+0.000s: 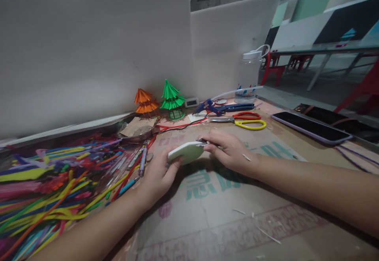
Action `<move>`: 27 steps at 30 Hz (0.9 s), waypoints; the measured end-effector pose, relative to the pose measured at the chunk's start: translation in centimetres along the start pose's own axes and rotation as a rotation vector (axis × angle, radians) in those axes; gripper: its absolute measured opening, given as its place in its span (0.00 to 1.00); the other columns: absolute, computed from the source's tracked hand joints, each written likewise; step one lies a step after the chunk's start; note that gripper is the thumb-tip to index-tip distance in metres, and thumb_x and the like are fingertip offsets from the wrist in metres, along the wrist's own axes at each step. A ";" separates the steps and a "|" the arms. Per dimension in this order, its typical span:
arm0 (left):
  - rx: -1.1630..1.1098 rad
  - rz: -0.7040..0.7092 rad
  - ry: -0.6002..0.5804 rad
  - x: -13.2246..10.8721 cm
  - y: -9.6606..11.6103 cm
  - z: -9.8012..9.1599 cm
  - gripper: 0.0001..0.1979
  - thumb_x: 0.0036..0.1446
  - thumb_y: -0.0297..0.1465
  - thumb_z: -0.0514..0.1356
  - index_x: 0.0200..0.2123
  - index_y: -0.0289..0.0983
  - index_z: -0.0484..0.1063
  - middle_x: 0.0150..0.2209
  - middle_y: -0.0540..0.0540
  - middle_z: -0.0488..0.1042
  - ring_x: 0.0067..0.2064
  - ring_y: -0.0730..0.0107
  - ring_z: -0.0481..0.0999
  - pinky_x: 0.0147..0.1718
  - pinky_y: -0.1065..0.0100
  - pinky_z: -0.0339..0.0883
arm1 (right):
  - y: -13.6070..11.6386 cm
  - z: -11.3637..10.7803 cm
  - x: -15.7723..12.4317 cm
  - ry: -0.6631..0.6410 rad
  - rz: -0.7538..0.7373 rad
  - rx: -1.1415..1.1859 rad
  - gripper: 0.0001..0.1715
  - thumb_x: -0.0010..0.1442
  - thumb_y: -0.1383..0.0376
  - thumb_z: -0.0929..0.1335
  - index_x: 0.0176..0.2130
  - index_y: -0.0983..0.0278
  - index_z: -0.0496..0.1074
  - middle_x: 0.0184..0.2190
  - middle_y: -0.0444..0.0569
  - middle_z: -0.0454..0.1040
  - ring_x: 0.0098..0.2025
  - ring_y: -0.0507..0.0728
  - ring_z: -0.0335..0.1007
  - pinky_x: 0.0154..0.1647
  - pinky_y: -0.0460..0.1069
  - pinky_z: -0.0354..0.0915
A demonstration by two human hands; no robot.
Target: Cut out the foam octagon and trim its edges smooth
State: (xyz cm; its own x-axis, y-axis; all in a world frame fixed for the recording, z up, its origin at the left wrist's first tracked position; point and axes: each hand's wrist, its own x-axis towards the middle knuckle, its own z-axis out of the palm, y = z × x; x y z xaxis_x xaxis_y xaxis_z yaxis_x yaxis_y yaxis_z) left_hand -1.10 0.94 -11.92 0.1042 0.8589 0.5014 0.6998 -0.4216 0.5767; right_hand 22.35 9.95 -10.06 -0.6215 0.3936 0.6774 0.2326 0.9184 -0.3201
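Note:
Between my two hands, a flat pale green and white piece (pixel 187 153) with angled edges is held tilted above the cardboard. My left hand (pixel 160 174) grips its left end, thumb on the near face and fingers behind. At its right edge, my right hand (pixel 226 150) is closed on a small dark and silvery tool (pixel 202 141); the fingers cover most of it, and its kind is unclear. A white sliver (pixel 246 157) clings to my right wrist. Thin white scraps (pixel 268 235) lie on the printed cardboard (pixel 213 221) below.
Colourful pipe cleaners (pixel 53 190) spread along the left. Behind stand orange (pixel 146 104) and green (pixel 171 101) paper-like towers, a blue glue gun (pixel 209 107), scissors (pixel 248 121) and a water bottle (pixel 248 75). A phone (pixel 310 127) lies at right.

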 end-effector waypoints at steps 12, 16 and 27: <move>-0.076 -0.022 0.000 0.3 0.1 0.1 0.13 0.65 0.35 0.55 0.49 0.37 0.71 0.45 0.44 0.78 0.46 0.63 0.76 0.46 0.65 0.70 | 0.1 0.0 0.0 -0.006 0.012 0.034 0.20 0.71 0.56 0.60 0.46 0.65 0.74 0.33 0.51 0.75 0.36 0.57 0.68 0.39 0.51 0.63; -0.090 -0.052 -0.003 0.3 0.2 0.1 0.13 0.65 0.36 0.55 0.48 0.37 0.71 0.44 0.43 0.78 0.45 0.62 0.76 0.44 0.65 0.71 | 0.1 0.0 0.0 -0.005 0.000 0.028 0.21 0.72 0.55 0.59 0.46 0.65 0.75 0.33 0.50 0.75 0.36 0.56 0.68 0.39 0.50 0.63; -0.104 -0.041 0.012 0.3 0.0 0.1 0.12 0.65 0.36 0.55 0.46 0.37 0.71 0.42 0.45 0.78 0.43 0.63 0.77 0.40 0.67 0.70 | -0.1 -0.2 0.1 -0.009 0.002 0.036 0.21 0.72 0.54 0.59 0.45 0.64 0.75 0.32 0.50 0.74 0.35 0.56 0.67 0.38 0.50 0.62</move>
State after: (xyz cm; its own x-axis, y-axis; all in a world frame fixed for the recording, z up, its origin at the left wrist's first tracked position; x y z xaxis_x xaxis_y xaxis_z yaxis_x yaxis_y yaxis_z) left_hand -0.95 1.23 -11.83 0.0678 0.8726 0.4836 0.6261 -0.4146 0.6604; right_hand 22.42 9.96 -9.83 -0.6279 0.3951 0.6706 0.2071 0.9153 -0.3454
